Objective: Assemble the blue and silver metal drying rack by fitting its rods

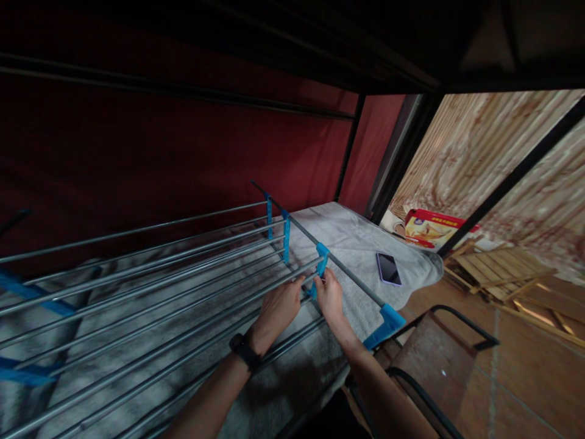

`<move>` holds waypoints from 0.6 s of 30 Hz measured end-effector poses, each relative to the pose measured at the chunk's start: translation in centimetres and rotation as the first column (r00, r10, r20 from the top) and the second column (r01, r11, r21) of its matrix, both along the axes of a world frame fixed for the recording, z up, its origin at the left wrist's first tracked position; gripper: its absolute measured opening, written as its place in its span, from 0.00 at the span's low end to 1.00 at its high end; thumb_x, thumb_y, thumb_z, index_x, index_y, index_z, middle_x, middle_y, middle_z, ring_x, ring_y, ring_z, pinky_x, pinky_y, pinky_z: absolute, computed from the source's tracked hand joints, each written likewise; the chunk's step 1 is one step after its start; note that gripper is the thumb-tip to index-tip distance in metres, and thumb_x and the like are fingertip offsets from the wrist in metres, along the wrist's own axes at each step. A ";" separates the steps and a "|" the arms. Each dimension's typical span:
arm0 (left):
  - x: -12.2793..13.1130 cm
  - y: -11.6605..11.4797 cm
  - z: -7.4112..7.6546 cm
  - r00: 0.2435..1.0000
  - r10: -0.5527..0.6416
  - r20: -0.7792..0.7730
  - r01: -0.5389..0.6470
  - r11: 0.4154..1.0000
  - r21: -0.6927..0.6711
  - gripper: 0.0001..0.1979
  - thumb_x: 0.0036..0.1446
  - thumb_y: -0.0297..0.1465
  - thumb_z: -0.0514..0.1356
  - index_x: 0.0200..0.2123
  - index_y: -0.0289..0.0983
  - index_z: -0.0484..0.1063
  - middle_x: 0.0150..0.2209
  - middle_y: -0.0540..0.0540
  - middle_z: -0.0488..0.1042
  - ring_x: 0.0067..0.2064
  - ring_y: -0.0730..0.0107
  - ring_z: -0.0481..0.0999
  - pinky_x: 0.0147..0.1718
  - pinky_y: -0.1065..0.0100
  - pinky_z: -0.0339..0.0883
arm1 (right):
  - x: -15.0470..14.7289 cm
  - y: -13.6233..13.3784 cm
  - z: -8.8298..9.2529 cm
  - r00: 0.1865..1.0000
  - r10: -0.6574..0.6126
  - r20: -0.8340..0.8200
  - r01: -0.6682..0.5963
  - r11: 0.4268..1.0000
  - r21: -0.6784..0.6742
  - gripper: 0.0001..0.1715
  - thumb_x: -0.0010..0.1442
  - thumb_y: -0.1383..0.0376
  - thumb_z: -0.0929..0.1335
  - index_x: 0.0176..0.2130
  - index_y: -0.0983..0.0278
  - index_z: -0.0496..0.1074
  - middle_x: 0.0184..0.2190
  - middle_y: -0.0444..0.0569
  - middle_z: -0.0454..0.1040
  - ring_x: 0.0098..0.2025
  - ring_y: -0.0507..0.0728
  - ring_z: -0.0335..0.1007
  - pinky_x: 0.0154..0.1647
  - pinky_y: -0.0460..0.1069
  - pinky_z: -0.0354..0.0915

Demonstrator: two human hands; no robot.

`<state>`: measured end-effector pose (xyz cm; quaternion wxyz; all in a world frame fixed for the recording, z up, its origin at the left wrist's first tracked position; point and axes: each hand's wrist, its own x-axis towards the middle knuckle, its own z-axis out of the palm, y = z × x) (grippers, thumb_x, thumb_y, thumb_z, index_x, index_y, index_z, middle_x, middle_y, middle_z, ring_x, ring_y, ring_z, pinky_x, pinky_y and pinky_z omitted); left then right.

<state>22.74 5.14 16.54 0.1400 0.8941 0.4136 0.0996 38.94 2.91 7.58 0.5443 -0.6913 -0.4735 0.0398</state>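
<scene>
A rack of long grey metal tubes (183, 297) with blue plastic joints lies across the grey blanket (347, 238). My left hand (280, 303), with a dark watch on its wrist, is closed around the end of one tube. Right beside it, my right hand (329, 295) pinches a blue connector (322, 256) where that tube meets it. The connector hangs from a grey cross rod (351, 275), which ends in a blue corner piece (388, 323) on the right. Farther back, another blue connector (286, 241) joins more tubes to the same rod. My fingers partly hide the joint.
A phone (389, 269) lies on the blanket to the right. Beyond the bed stand a metal-framed chair (434, 353), wooden slatted pieces (503, 271) and a red and yellow box (432, 228). Dark bed-frame bars (350, 146) rise around and overhead.
</scene>
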 end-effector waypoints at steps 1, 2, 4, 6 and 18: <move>0.0 -0.1 0.0 1.000 0.001 -0.006 0.000 1.000 0.013 0.23 0.72 0.28 0.47 0.65 0.40 0.69 0.55 0.40 0.81 0.53 0.56 0.82 0.50 0.61 0.74 | 0.0 0.0 0.0 1.000 0.000 0.001 0.000 1.000 0.005 0.08 0.64 0.61 0.64 0.39 0.61 0.71 0.37 0.51 0.76 0.37 0.59 0.72 0.42 0.53 0.67; 0.1 -0.1 0.0 1.000 0.000 -0.012 0.000 1.000 0.024 0.23 0.72 0.28 0.47 0.66 0.41 0.69 0.55 0.40 0.81 0.53 0.57 0.82 0.49 0.61 0.74 | 0.0 0.0 -0.1 1.000 0.004 0.000 -0.004 1.000 0.011 0.08 0.65 0.61 0.64 0.40 0.61 0.71 0.38 0.51 0.76 0.38 0.60 0.72 0.42 0.53 0.67; 0.1 -0.2 0.0 1.000 -0.002 -0.019 0.003 0.999 0.041 0.23 0.73 0.28 0.47 0.66 0.41 0.68 0.54 0.40 0.81 0.52 0.56 0.82 0.48 0.61 0.75 | 0.0 0.0 -0.2 1.000 0.012 -0.004 -0.012 1.000 0.017 0.08 0.65 0.60 0.64 0.40 0.61 0.71 0.38 0.52 0.76 0.38 0.60 0.73 0.43 0.53 0.67; 0.1 -0.2 0.0 1.000 -0.004 -0.025 0.005 0.999 0.051 0.23 0.73 0.29 0.48 0.66 0.41 0.67 0.54 0.40 0.81 0.52 0.56 0.82 0.48 0.61 0.75 | 0.0 0.1 -0.2 1.000 0.019 -0.012 -0.019 1.000 0.012 0.09 0.66 0.60 0.64 0.40 0.60 0.71 0.38 0.52 0.77 0.38 0.60 0.73 0.43 0.53 0.67; 0.3 -0.4 -0.4 1.000 0.014 -0.013 -0.014 0.998 0.055 0.22 0.73 0.30 0.48 0.65 0.45 0.69 0.51 0.41 0.83 0.51 0.60 0.82 0.48 0.64 0.73 | -0.1 0.0 0.2 1.000 0.018 0.007 -0.018 1.000 0.018 0.09 0.63 0.65 0.62 0.41 0.61 0.72 0.38 0.52 0.77 0.39 0.60 0.73 0.45 0.53 0.68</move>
